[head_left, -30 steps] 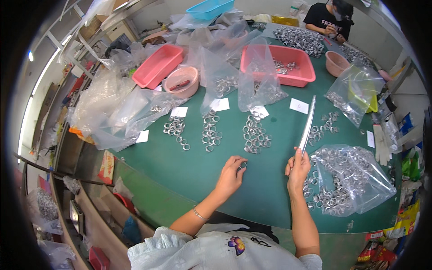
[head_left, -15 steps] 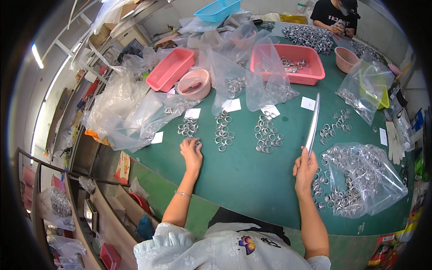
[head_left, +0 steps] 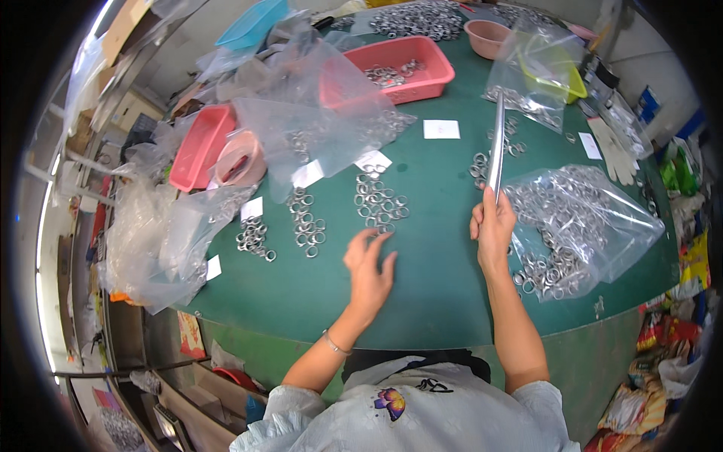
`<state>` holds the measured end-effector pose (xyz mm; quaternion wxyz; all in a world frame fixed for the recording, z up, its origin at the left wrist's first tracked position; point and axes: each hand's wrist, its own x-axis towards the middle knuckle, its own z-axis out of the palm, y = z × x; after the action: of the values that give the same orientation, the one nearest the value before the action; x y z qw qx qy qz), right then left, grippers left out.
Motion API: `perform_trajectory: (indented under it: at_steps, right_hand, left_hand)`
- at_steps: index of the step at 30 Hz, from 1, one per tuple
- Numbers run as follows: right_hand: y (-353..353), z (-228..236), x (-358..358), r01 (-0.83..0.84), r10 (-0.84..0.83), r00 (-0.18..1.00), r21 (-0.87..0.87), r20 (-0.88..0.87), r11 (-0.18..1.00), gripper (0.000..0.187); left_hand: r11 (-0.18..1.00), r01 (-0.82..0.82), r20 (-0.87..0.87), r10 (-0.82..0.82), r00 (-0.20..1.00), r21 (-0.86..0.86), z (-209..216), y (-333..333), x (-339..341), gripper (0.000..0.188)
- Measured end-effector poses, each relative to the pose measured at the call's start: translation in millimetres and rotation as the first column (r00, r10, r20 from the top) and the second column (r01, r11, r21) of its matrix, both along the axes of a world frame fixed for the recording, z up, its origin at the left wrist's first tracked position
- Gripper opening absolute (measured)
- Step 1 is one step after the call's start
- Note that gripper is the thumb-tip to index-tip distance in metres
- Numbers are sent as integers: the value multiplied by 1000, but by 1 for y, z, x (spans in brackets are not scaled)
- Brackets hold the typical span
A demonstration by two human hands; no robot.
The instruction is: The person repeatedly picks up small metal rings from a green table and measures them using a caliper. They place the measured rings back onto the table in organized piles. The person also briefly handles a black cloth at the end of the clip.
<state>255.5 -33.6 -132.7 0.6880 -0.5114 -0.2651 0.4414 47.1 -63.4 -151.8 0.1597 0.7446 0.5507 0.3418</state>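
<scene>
My right hand (head_left: pixel 495 230) is closed around the lower end of a tapered silver ring mandrel (head_left: pixel 497 151), which points up and away over the green table (head_left: pixel 444 279). No ring shows on the mandrel. My left hand (head_left: pixel 369 275) has its thumb and fingers apart, just below a cluster of metal rings (head_left: pixel 382 202); I see nothing in its grasp. Further left lie two more ring clusters, a middle one (head_left: pixel 305 224) and a small one (head_left: pixel 254 238). Beside my right hand, a clear plastic bag (head_left: pixel 625 226) lies open with many rings in and before it.
White paper cards, one of them blank-looking (head_left: pixel 441 129), lie above the ring clusters. Behind stand a pink tray (head_left: pixel 425 89) with rings, a narrower pink tray (head_left: pixel 197 154), a pink bowl (head_left: pixel 252 162) and a yellow-green basket (head_left: pixel 576 83). Gloves (head_left: pixel 616 151) lie at right.
My left hand has moved right, from the small left cluster to the third one, and its fingers have opened. The mandrel stays in my right hand. The view has swung right.
</scene>
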Motion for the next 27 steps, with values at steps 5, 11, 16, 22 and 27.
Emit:
perform_trajectory:
  at_steps: [5, 11, 16, 22, 27]
  right_hand:
    - [0, 6, 26, 168, -169, 986, 79, 0, 983, 28]
    - [-2, 12, 51, 340, -342, 939, 166, -15, 926, 28]
    - [-4, 16, 57, 400, -401, 916, 179, -33, 899, 26]
    - [-5, 13, 55, 399, -409, 913, 227, -4, 888, 25]
    - [-3, 13, 54, 396, -410, 912, 251, 6, 883, 16]
  left_hand:
    - [953, 304, 106, -301, 948, -13, 8, 25, 95, 47]
    - [954, 294, 155, -283, 947, -55, -16, 44, 170, 50]
    - [941, 301, 415, -214, 884, -157, -31, 53, 167, 46]
    - [946, 313, -1, -314, 949, 78, -17, 38, 160, 26]
    - [941, 334, -155, -321, 934, 61, -9, 49, 170, 22]
